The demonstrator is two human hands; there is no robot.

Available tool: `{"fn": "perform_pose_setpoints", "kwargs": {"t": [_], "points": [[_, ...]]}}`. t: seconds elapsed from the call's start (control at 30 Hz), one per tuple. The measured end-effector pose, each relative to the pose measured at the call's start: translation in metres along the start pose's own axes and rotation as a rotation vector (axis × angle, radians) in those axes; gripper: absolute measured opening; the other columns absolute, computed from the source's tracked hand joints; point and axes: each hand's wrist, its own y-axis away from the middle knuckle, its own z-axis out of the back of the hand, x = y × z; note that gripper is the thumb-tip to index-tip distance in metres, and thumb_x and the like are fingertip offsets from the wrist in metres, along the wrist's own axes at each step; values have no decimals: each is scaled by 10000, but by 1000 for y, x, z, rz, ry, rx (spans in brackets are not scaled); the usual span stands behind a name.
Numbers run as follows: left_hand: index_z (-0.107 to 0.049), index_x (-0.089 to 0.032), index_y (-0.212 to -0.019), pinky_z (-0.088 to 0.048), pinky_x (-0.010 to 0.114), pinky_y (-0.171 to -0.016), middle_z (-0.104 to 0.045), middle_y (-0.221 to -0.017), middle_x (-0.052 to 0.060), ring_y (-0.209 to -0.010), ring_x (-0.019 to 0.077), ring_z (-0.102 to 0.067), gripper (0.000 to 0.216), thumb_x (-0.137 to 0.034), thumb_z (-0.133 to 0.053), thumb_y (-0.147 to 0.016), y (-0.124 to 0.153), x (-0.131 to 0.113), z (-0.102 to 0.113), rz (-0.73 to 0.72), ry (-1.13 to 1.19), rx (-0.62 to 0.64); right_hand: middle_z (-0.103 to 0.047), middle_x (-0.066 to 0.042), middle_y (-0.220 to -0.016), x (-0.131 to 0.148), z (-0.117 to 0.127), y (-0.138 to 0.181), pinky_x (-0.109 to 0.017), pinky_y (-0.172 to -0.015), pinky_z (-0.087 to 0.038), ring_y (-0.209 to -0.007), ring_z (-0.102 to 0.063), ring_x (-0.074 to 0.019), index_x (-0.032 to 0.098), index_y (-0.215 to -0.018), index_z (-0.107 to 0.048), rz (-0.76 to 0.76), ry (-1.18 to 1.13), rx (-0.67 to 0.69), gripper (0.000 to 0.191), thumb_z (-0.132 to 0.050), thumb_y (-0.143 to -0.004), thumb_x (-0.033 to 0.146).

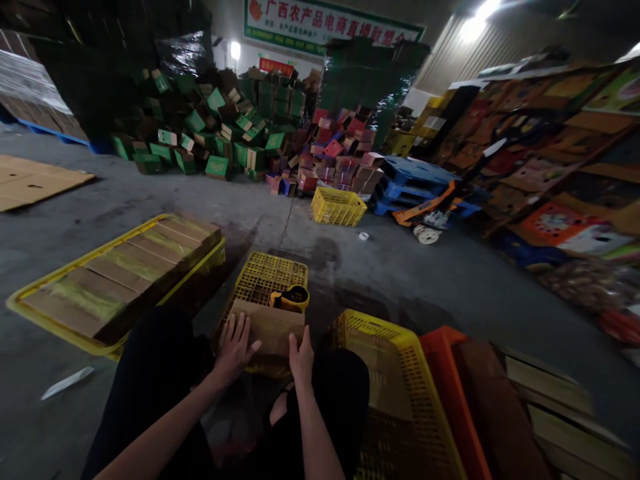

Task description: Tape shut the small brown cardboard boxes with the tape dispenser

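A brown cardboard piece (275, 328), flat-faced like a small box or folded carton, lies on an upturned yellow plastic crate (270, 270) between my knees. My left hand (235, 347) rests on its left part, fingers stretched out and spread. At its right edge is my right hand (301, 357), thumb and fingers apart, touching the side. Just beyond the cardboard, a yellow and black tape dispenser (290, 298) sits on the crate. The cardboard's underside is hidden.
To the left, a yellow crate (120, 350) holds several taped cartons (135, 263). At right stand another yellow crate (425, 360) with cardboard inside and an orange crate (445, 340). Farther off are a yellow basket (337, 207), a pallet jack (425, 207) and piled green boxes (217, 167).
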Motion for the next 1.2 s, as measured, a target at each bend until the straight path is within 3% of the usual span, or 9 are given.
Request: {"fn": "perform_pose_setpoints", "kwargs": {"t": [0.17,0.4,0.53,0.93,1.2], "points": [[-471,-125,-1501,-239,629,-1177,-348,-1599,188,-1511,436,-181,653,-525,-475,-985,-4,-31,-7,-67,5,64,-531,-174,-1477,-5,0,-4,-408,-1151,-376,-1389,-489,-263,67,-1430,-542,-59,-93,-9,669,-357,-956,501],[-460,-267,-1511,-302,575,-1169,-354,-1612,106,-1491,340,-308,537,-432,-492,-1001,-14,-78,-10,-247,10,180,-555,-138,-1462,-13,-3,-8,-378,-1142,-393,-1362,-521,-230,92,-1401,-584,-92,-175,-11,657,-318,-940,479],[-483,-286,-1492,-282,559,-1185,-373,-1605,78,-1481,303,-338,491,-383,-470,-1011,-17,-89,-11,-297,36,200,-585,-137,-1429,-16,-3,-8,-368,-1137,-404,-1330,-556,-233,88,-1370,-616,-109,-236,-19,670,-344,-914,495],[-406,-242,-1543,-290,456,-1200,-405,-1585,70,-1463,266,-381,573,-377,-493,-993,-14,-71,-7,-330,85,225,-613,-126,-1395,-10,3,-1,-389,-1103,-453,-1307,-578,-248,105,-1347,-642,-117,-361,-55,609,-417,-919,475],[-441,-216,-1524,-294,478,-1196,-424,-1569,102,-1449,291,-403,570,-446,-466,-1003,-9,-30,-2,-244,91,189,-612,-148,-1391,-6,3,0,-402,-1124,-434,-1307,-578,-254,84,-1340,-642,-88,-346,-74,614,-405,-930,475]]}}
